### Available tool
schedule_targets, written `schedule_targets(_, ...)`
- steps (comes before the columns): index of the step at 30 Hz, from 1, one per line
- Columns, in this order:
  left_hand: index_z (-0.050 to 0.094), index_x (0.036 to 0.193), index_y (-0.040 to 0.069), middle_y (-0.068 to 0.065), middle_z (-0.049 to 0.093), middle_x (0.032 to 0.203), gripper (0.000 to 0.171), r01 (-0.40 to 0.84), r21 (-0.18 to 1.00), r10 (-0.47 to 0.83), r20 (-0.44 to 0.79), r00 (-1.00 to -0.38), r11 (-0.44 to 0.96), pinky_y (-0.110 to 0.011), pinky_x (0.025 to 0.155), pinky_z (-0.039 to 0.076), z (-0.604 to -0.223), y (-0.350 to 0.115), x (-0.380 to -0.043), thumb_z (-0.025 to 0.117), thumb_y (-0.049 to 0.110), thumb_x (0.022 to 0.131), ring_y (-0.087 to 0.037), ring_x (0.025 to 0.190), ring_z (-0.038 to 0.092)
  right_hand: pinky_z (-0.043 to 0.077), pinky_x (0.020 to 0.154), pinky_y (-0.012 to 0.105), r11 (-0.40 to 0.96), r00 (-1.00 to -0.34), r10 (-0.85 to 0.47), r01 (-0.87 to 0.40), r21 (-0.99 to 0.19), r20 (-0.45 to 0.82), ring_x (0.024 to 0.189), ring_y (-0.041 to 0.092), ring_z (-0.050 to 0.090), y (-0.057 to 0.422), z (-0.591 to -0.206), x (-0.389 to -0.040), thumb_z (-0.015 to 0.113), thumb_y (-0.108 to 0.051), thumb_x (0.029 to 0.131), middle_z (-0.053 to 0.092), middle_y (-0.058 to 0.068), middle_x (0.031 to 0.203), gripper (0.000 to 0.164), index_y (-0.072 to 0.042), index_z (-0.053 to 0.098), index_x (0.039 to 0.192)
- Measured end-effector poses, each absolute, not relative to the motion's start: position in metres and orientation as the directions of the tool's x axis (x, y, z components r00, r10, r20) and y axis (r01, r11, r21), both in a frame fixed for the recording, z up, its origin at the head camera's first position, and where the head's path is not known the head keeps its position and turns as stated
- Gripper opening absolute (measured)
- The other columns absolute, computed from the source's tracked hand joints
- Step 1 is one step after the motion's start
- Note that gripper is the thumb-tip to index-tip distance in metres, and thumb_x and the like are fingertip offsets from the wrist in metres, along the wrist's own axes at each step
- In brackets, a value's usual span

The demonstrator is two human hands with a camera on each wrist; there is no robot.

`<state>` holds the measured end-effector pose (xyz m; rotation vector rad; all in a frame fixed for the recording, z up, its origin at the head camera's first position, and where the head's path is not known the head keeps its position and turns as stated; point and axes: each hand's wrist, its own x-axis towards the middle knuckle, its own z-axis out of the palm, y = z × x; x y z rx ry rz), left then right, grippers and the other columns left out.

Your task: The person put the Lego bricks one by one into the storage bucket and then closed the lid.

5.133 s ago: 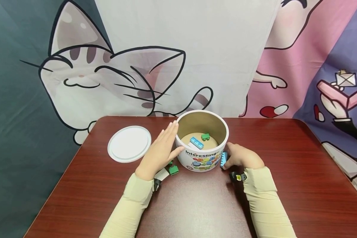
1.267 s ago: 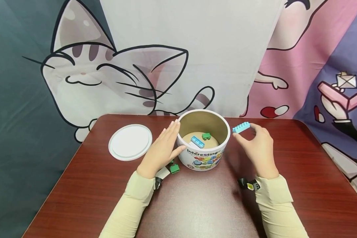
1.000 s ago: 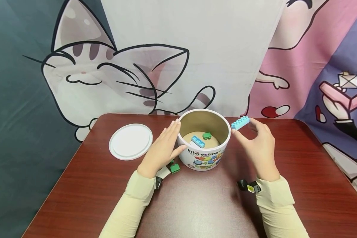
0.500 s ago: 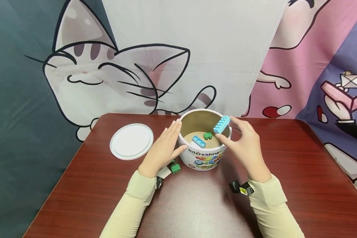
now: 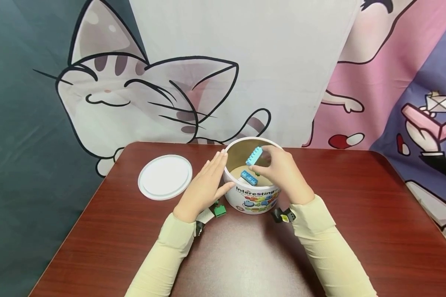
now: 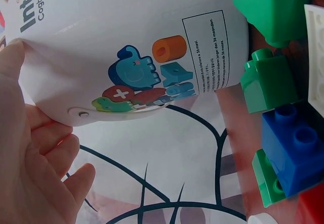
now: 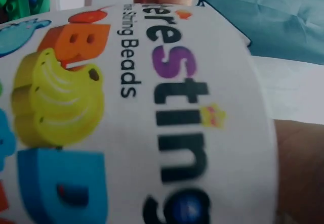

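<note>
Light blue brick [image 5: 254, 156] over the mouth of the bucket [image 5: 253, 203]

Your right hand [image 5: 283, 172] pinched the light blue brick, tilted, above the inside of the bucket. Your left hand [image 5: 204, 186], with its fingers straight, lay against the side of the bucket. A blue brick [image 5: 249, 178] was inside the bucket, and a green brick [image 5: 219, 210] just outside it. Probably you were at the placing step; the next move called, I think, for lowering and loosening the fingers.

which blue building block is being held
The long light-blue block pinched by the right hand. The other long blue block lies inside the tub, and the dark-blue block in the left wrist view is outside it.
</note>
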<state>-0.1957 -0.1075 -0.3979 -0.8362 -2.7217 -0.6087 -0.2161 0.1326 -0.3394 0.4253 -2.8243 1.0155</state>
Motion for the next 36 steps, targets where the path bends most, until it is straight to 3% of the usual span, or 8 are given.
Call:
schedule_targets(4, 0.025, 0.159, -0.001, -0.013, 0.022, 0.167, 0.079, 0.581, 0.315, 0.481, 0.342, -0.807, 0.75, -0.047, 0.123, 0.022, -0.398, -0.108, -0.195, 0.056, 0.046, 0.103, -0.023, 0.155, 0.015, 0.054, 0.094, 0.05, 0.781, -0.97, -0.225, -0.237, -0.578, 0.093, 0.102, 0.035, 0.07, 0.122, -0.339, -0.222, 0.079, -0.019, 0.083, 0.073, 0.022, 0.106, 0.06, 0.012, 0.055, 0.129)
schedule_targets(9, 0.025, 0.159, -0.001, -0.014, 0.022, 0.167, 0.079, 0.587, 0.307, 0.486, 0.349, -0.802, 0.749, -0.047, 0.123, 0.022, -0.399, -0.108, -0.195, 0.056, 0.045, 0.103, -0.024, 0.155, 0.016, 0.049, 0.103, 0.051, 0.788, -0.974, -0.221, -0.209, -0.578, 0.051, 0.114, 0.036, 0.066, 0.112, -0.341, -0.225, 0.078, -0.021, 0.085, 0.071, 0.023, 0.117, 0.07, 0.011, 0.048, 0.14)
schedule_targets(12, 0.025, 0.158, -0.002, -0.014, 0.021, 0.167, 0.08, 0.589, 0.304, 0.488, 0.349, -0.8, 0.748, -0.047, 0.123, 0.022, -0.399, -0.108, -0.196, 0.056, 0.046, 0.103, -0.024, 0.155, 0.016, 0.046, 0.107, 0.052, 0.765, -0.971, -0.216, -0.236, -0.6, 0.107, 0.119, 0.037, 0.064, 0.111, -0.343, -0.224, 0.075, -0.019, 0.09, 0.07, 0.021, 0.121, 0.067, 0.008, 0.046, 0.144)
schedule_targets(16, 0.026, 0.158, -0.002, -0.014, 0.021, 0.167, 0.08, 0.592, 0.305, 0.489, 0.351, -0.798, 0.746, -0.049, 0.123, 0.023, -0.398, -0.108, -0.196, 0.056, 0.047, 0.103, -0.024, 0.155, 0.016, 0.052, 0.098, 0.049, 0.706, -0.945, -0.197, -0.321, -0.631, 0.261, 0.107, 0.033, 0.069, 0.114, -0.344, -0.22, 0.067, -0.012, 0.095, 0.073, 0.017, 0.114, 0.046, 0.004, 0.056, 0.136)
schedule_targets(20, 0.026, 0.158, -0.002, -0.014, 0.022, 0.166, 0.079, 0.592, 0.305, 0.489, 0.353, -0.798, 0.746, -0.048, 0.123, 0.023, -0.398, -0.108, -0.196, 0.056, 0.046, 0.103, -0.024, 0.155, 0.017, 0.057, 0.087, 0.046, 0.661, -0.89, -0.191, -0.428, -0.616, 0.413, 0.097, 0.029, 0.071, 0.121, -0.346, -0.215, 0.06, -0.008, 0.097, 0.073, 0.016, 0.109, 0.03, 0.003, 0.066, 0.124)
schedule_targets(23, 0.027, 0.158, -0.002, -0.014, 0.023, 0.166, 0.078, 0.593, 0.304, 0.488, 0.357, -0.796, 0.746, -0.048, 0.123, 0.022, -0.398, -0.108, -0.196, 0.056, 0.046, 0.103, -0.023, 0.155, 0.017, 0.056, 0.087, 0.045, 0.647, -0.828, -0.207, -0.515, -0.563, 0.521, 0.097, 0.028, 0.068, 0.13, -0.349, -0.212, 0.059, -0.005, 0.097, 0.071, 0.016, 0.11, 0.024, 0.002, 0.069, 0.118)
schedule_targets(30, 0.026, 0.159, 0.002, -0.011, 0.024, 0.167, 0.073, 0.595, 0.325, 0.49, 0.353, -0.797, 0.735, -0.045, 0.124, 0.02, -0.399, -0.111, -0.197, 0.054, 0.041, 0.105, -0.02, 0.155, 0.016, 0.049, 0.095, 0.044, 0.595, -0.686, -0.276, -0.672, -0.441, 0.673, 0.106, 0.029, 0.062, 0.155, -0.362, -0.212, 0.055, 0.005, 0.094, 0.068, 0.014, 0.115, 0.03, 0.0, 0.069, 0.119)
schedule_targets(36, 0.033, 0.158, 0.004, -0.009, 0.032, 0.164, 0.059, 0.599, 0.372, 0.488, 0.354, -0.798, 0.709, -0.048, 0.123, 0.021, -0.394, -0.119, -0.197, 0.051, 0.029, 0.107, -0.022, 0.154, 0.021, 0.04, 0.111, 0.047, 0.643, -0.72, -0.304, -0.638, -0.423, 0.624, 0.128, 0.034, 0.053, 0.178, -0.374, -0.214, 0.059, -0.008, 0.099, 0.061, 0.017, 0.133, 0.033, -0.001, 0.064, 0.131)
